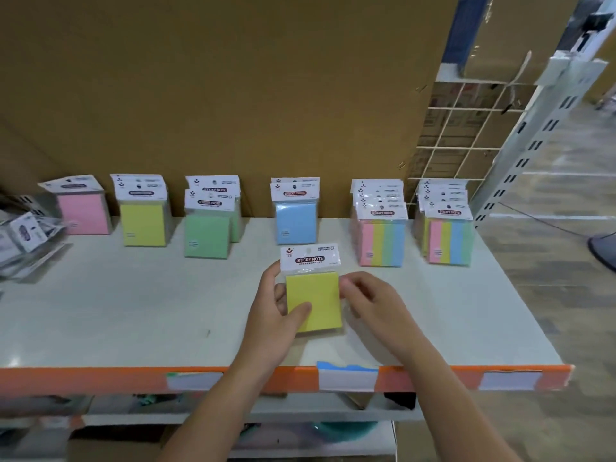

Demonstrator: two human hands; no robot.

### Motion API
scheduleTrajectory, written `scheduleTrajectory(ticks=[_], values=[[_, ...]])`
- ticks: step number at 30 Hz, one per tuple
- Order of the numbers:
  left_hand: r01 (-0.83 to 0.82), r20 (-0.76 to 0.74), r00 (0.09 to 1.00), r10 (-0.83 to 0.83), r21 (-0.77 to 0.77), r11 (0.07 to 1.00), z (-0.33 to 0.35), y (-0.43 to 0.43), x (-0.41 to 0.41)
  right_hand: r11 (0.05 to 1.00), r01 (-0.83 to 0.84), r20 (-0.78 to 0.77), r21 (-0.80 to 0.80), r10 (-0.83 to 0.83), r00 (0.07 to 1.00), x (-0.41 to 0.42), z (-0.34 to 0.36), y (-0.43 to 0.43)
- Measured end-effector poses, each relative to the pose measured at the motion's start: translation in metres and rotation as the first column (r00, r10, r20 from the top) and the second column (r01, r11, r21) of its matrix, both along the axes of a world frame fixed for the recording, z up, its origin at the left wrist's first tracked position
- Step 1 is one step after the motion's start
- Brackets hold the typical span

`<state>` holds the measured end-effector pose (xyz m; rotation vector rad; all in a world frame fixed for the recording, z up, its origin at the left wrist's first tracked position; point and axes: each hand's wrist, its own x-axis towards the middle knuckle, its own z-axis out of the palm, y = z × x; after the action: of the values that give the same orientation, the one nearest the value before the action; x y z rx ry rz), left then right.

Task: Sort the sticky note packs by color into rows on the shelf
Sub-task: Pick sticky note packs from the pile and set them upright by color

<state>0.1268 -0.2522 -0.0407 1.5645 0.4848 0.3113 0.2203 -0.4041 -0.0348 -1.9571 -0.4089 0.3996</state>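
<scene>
Left hand [276, 308] grips and right hand [373, 301] pinches the square yellow sticky note pack in its clear sleeve [313, 301] between them over the white shelf board [133, 311] — set down straight ahead, it would likely land in the blue row [295, 221], not the yellow row [143, 221] well off to the left.

We hold a yellow pack [313, 300], white "STICKY NOTE" header card uppermost, just above the white shelf [133, 311]. Our left hand [276, 315] pinches its left side and our right hand [373, 301] grips its right edge. Along the back stand a tilted pink pack [83, 210], yellow packs [143, 223], green packs [206, 235], blue packs [296, 223] and two rows of striped packs [382, 243].
</scene>
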Motion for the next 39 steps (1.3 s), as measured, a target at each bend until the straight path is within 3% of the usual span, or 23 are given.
scheduleTrajectory(ticks=[2,6,12,19,22,27,33,39], values=[[0.004,0.008,1.0,-0.004,0.038,0.999,0.003,0.016,-0.009,0.991,-0.128,-0.013,0.027,0.129,0.992,-0.013,0.002,0.02],[-0.067,0.022,0.998,0.066,0.097,0.993,0.005,0.061,-0.037,0.979,-0.202,-0.012,-0.001,0.202,0.979,-0.024,0.0,0.071],[-0.234,-0.011,0.97,0.243,0.232,0.944,-0.011,0.151,-0.088,0.987,-0.149,0.08,-0.063,0.154,0.985,-0.033,0.002,0.169],[-0.219,-0.098,0.957,0.271,0.365,0.905,-0.022,0.223,-0.128,0.988,-0.105,0.132,-0.113,0.119,0.984,-0.041,0.009,0.295],[-0.203,-0.109,0.961,0.253,0.341,0.918,-0.023,0.233,-0.129,0.979,-0.051,0.226,-0.196,0.096,0.969,-0.043,0.002,0.331],[-0.122,-0.112,0.977,0.179,0.392,0.912,-0.027,0.236,-0.13,0.951,0.092,0.319,-0.295,0.007,0.948,-0.043,-0.002,0.363],[-0.12,-0.071,0.985,0.158,0.379,0.918,-0.029,0.24,-0.133,0.905,0.142,0.315,-0.402,-0.009,0.949,-0.043,0.003,0.375],[-0.099,-0.101,0.985,0.14,0.334,0.937,-0.022,0.24,-0.135,0.971,0.051,0.33,-0.232,0.029,0.944,-0.07,0.004,0.346]])
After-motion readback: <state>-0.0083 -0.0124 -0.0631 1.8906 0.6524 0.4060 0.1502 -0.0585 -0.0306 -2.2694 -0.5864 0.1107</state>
